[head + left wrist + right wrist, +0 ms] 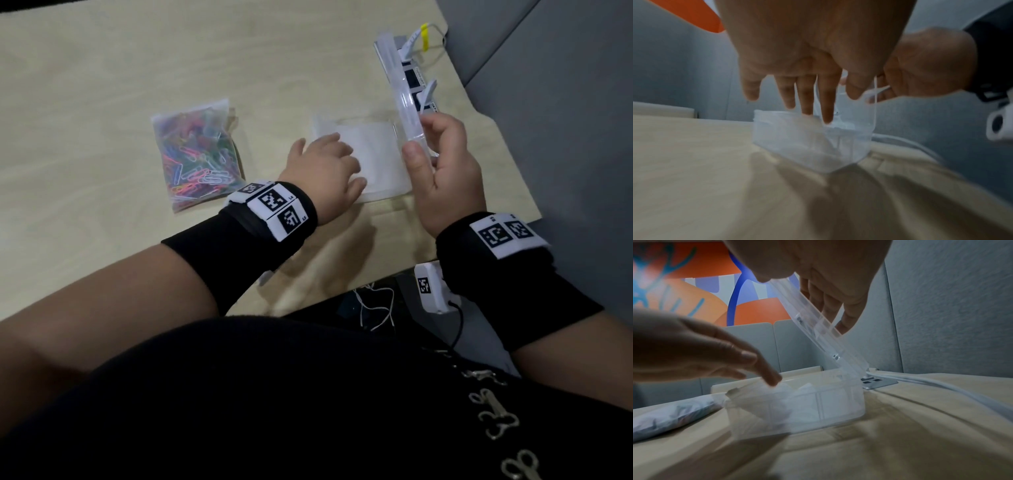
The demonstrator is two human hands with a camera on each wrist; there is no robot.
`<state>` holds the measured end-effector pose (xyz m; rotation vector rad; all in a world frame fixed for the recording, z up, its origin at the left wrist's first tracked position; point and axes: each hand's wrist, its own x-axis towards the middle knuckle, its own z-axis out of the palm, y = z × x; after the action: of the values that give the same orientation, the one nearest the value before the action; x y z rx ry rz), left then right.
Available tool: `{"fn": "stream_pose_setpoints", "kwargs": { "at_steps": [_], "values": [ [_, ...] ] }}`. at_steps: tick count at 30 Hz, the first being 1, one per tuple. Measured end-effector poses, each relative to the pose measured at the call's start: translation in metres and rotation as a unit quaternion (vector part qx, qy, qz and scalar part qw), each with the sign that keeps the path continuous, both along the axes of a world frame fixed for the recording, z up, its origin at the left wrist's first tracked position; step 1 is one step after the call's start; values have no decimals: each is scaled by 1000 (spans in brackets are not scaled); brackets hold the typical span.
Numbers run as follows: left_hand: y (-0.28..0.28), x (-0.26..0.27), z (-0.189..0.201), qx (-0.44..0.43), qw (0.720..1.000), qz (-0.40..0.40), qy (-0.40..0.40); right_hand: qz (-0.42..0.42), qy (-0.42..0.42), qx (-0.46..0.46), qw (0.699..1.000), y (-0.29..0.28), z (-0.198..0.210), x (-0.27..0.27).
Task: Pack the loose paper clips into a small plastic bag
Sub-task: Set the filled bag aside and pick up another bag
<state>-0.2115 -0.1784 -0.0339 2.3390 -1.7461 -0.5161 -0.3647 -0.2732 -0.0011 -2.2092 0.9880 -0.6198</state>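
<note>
A zip bag stuffed with coloured paper clips (198, 157) lies flat on the beige table (102, 85), to the left of my hands; the right wrist view shows the clip bag (674, 415) too. A clear plastic box (387, 192) stands beside it with its hinged lid (407, 102) raised. My right hand (442, 164) pinches the lid's free edge between thumb and fingers. My left hand (342, 161) reaches into the box with straight fingers (807, 100), the tips touching thin white material inside. I cannot tell what that material is.
A metal socket plate (416, 78) with white cables and a yellow tag (424, 37) is set in the table behind the lid. The table's right edge runs close to my right hand, with grey padded panels (548, 102) beyond.
</note>
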Motion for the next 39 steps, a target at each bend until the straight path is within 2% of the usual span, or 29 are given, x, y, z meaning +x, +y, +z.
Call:
{"fn": "stream_pose_setpoints", "kwargs": {
  "at_steps": [2,4,12,14,16,18,19,22,24,31,39],
  "values": [
    [5,2,-6,97,994,-27,-51,-1,-4,-3,1000,0,0,0],
    [7,1,-12,141,984,-62,-94,-3,-4,-4,1000,0,1,-1],
    [-5,-5,-15,146,982,-68,-103,20,29,-2,999,3,-3,1],
    [1,-2,-12,103,990,-45,-86,45,47,-12,998,6,-5,2],
    [11,3,-10,1,999,21,-48,75,77,-28,994,10,-7,5],
    [20,12,-11,-107,987,122,0,98,122,-43,987,16,-10,10],
    [23,17,-12,-132,976,168,35,108,155,-49,981,19,-11,13],
    [25,26,-14,-105,953,249,141,138,287,-67,946,26,-16,23],
    [22,29,-14,-72,944,272,173,149,343,-69,925,29,-20,29],
    [6,35,-12,-69,917,325,219,143,389,-58,908,32,-12,46],
    [-15,29,-1,-8,942,277,188,163,406,-64,897,33,-11,50]
  ]
}}
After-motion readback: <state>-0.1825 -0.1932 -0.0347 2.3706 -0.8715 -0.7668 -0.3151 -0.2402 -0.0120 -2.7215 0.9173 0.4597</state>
